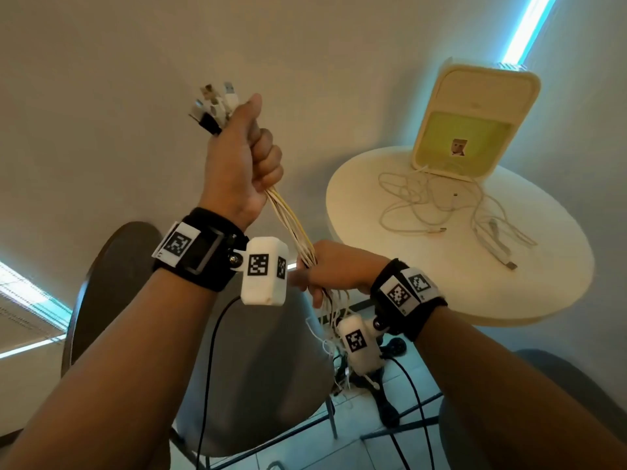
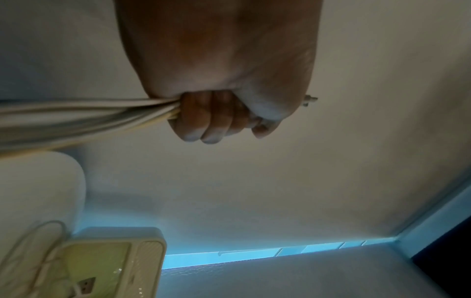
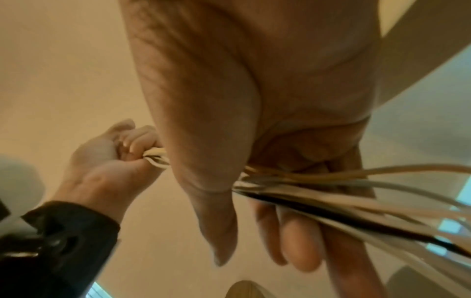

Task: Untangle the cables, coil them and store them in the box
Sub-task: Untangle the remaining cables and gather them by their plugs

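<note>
I see my left hand (image 2: 216,113) squeezing a bunch of white cables (image 2: 84,119). The box (image 2: 153,248) sits open on the table (image 2: 43,181).

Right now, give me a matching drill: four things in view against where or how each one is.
Things:
1. left hand
2. right hand
3. box
4. loose cables

States:
A. lying tangled on the round table
B. standing on the table, lid open
C. fist round the bundle just below the plugs
D. holding the bundle lower down

Pairs: 1-C, 2-D, 3-B, 4-A
</note>
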